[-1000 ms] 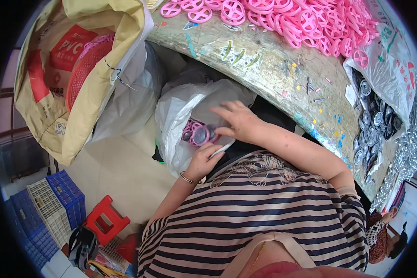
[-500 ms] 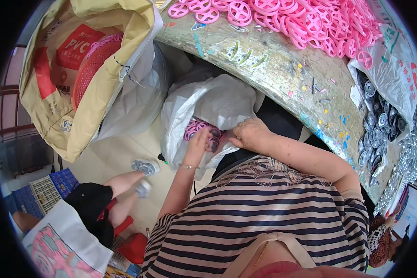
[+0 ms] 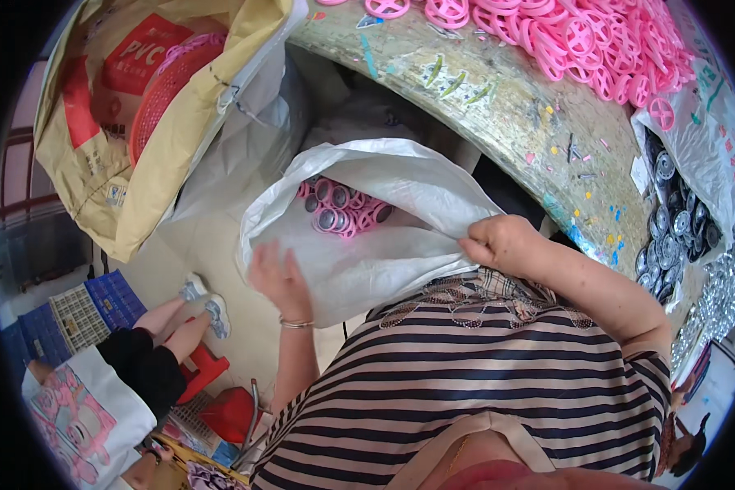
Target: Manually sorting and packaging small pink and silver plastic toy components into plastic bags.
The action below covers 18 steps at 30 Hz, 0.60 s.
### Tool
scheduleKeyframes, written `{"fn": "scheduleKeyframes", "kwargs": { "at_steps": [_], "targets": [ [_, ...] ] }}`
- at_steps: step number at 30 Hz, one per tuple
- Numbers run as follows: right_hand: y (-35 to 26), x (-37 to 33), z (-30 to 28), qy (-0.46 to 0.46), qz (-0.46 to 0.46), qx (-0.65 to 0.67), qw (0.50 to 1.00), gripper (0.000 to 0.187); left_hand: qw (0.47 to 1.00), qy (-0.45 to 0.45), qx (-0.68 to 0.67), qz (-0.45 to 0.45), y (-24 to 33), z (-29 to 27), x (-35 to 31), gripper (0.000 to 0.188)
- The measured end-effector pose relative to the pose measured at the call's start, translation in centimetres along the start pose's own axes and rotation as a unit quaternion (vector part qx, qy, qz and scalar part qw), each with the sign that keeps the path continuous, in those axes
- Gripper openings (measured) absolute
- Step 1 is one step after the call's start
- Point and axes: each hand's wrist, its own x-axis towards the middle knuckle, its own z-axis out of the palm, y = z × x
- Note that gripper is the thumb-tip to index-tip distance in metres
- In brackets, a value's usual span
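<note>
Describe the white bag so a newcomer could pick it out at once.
Find the worktable curving across the upper right, then look between its edge and the striped shirt. There the white bag gapes open, its rim in the person's right grip. Unlike the tan sack at upper left, it shows pink rings with dark centres inside.

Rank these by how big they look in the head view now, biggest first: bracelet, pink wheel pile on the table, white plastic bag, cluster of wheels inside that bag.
1. White plastic bag
2. Pink wheel pile, cut off by the upper edge
3. Cluster of wheels inside the bag
4. Bracelet
</note>
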Motion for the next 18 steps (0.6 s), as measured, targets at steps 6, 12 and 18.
{"fn": "scheduleKeyframes", "kwargs": {
  "at_steps": [6, 12, 18],
  "targets": [
    [0.3, -0.4, 0.9, 0.023, -0.014, 0.039, 0.999, 0.032, 0.877, -0.012, -0.178, -0.446, -10.5, 4.5, -7.2, 0.091],
    [0.5, -1.3, 1.1, 0.051, 0.028, 0.053, 0.997, 0.032, 0.793, -0.158, -0.419, -0.412, 0.8, 9.9, -5.3, 0.109],
    [0.0, -1.7, 0.5, 0.054, 0.066, 0.115, 0.990, 0.031, 0.621, -0.204, -0.442, -0.614, -0.8, 15.4, -6.5, 0.101]
  ]
}}
